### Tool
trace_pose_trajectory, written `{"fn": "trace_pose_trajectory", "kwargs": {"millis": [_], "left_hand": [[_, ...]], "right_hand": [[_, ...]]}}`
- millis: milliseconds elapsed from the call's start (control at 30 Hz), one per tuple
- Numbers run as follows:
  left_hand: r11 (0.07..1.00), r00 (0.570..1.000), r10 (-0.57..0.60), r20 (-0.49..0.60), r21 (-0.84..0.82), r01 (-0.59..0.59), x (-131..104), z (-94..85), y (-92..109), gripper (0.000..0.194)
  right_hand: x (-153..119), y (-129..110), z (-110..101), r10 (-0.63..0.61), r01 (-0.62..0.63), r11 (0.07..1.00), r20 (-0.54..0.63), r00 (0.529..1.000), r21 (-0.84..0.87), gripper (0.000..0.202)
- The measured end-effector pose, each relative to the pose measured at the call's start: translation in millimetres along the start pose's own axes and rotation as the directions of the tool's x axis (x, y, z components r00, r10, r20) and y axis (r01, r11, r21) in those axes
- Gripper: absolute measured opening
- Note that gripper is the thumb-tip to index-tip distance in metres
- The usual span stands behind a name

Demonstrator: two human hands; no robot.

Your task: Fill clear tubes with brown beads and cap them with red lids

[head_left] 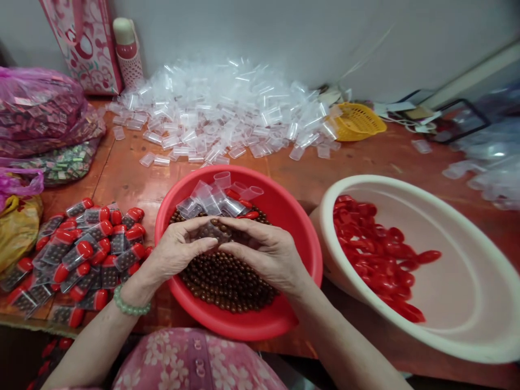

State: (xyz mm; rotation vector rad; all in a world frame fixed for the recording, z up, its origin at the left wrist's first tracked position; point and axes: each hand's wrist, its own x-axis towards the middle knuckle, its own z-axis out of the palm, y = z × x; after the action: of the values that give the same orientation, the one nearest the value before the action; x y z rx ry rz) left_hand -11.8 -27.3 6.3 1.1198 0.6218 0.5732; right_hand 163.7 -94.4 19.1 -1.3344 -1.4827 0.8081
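Over a red basin (pixel 300 238), my left hand (pixel 182 244) pinches a clear plastic case (pixel 209 230) between thumb and fingers. My right hand (pixel 264 249) curves in from the other side, its fingertips closed around brown beads at the case's open end. Below both hands lie many round brown beads (pixel 231 281). Several clear cases (pixel 207 197) and a few red caps rest on the beads at the basin's back. To the left is a pile of bead-filled cases with red caps (pixel 97 233).
A white basin (pixel 459 233) at the right holds red caps (pixel 377 254). Clear cases (pixel 227 108) are heaped along the wall beside a yellow basket (pixel 357 122). Purple bags (pixel 40 114), a pink bag (pixel 87 49) and a bottle (pixel 128 54) stand at the left.
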Motion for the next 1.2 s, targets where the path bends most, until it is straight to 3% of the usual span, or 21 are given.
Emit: {"fn": "trace_pose_trajectory", "kwargs": {"millis": [233,333,467,600,833,1000,1100,1200], "left_hand": [[0.993,0.997,-0.067,-0.048,-0.097,0.062,0.4,3.4,5.0,0.029],[0.985,0.994,-0.104,-0.034,-0.139,0.098,1.2,2.6,6.4,0.031],[0.982,0.993,-0.116,-0.027,-0.153,0.111,0.7,0.5,6.3,0.035],[0.992,0.996,-0.092,-0.022,-0.086,0.090,-4.9,2.2,9.0,0.030],[0.992,0.999,0.032,0.031,0.121,-0.036,-5.2,1.9,14.8,0.018],[0.976,0.998,0.070,0.002,0.209,-0.068,0.7,-3.9,17.5,0.018],[0.964,0.999,0.053,0.008,0.262,-0.053,2.3,-5.4,16.8,0.017],[0.957,1.000,0.030,0.003,0.290,-0.029,5.1,-6.8,12.0,0.015]], "right_hand": [[-10.0,0.2,0.6,0.029,-0.028,0.999,-0.099,0.995,0.020,0.009],[-8.6,-2.6,-4.0,0.018,-0.018,1.000,0.019,1.000,-0.020,0.005],[-1.9,-4.9,-14.7,0.024,0.011,0.986,0.207,0.978,-0.166,0.019],[3.0,-7.0,-22.1,0.013,0.010,0.966,0.087,0.996,-0.258,0.016],[14.3,-3.8,-39.0,0.012,-0.017,0.941,-0.017,1.000,-0.339,0.015],[24.2,21.2,-68.1,0.126,-0.183,0.829,-0.142,0.982,-0.528,0.018],[28.5,29.5,-72.5,0.231,-0.209,0.721,-0.055,0.971,-0.660,0.018],[33.7,35.4,-64.3,0.346,-0.138,0.633,0.119,0.931,-0.762,0.018]]}}
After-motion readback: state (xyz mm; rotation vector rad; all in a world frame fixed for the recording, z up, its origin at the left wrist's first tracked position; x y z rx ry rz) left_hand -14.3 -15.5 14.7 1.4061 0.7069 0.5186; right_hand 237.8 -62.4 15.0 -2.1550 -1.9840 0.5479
